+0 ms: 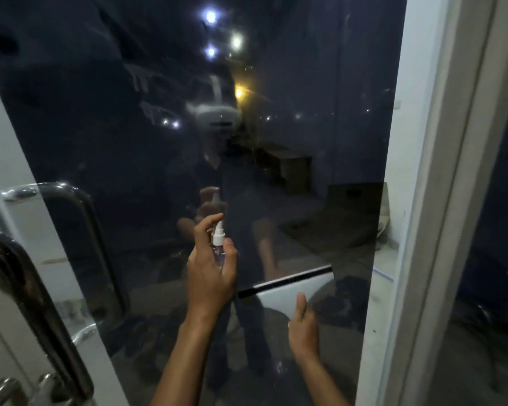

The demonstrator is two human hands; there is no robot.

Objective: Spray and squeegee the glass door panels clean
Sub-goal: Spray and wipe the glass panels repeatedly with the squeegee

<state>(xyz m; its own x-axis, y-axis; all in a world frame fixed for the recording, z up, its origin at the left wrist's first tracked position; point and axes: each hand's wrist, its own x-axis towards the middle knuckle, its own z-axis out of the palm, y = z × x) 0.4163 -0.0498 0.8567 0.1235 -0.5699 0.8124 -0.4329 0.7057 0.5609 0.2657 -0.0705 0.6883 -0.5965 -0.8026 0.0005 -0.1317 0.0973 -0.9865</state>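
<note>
Starting at the left edge, a curved metal door handle [35, 291] stands on the white door frame [21, 177], with a second handle showing through the glass just beside it. Next comes the glass panel [291, 159], dark and reflective, filling the middle of the view, with faint streaks and smudges high on its left part. Before its lower half the left hand [210, 276] holds a small clear spray bottle [218, 244] upright, fingers curled round the body and the forefinger bent over the white nozzle, which points at the glass. To the right and a little lower, the right hand [302, 326] grips the white squeegee [291, 284] by its handle, thumb up along it, the black rubber blade tilted and close to the glass; whether it touches cannot be told. Further right runs the pale door jamb [440, 200]. The spraying step seems to be in hand. The next move likely calls for pressing the nozzle to wet the panel, then laying the blade flat against the glass and drawing it across the wet patch
</note>
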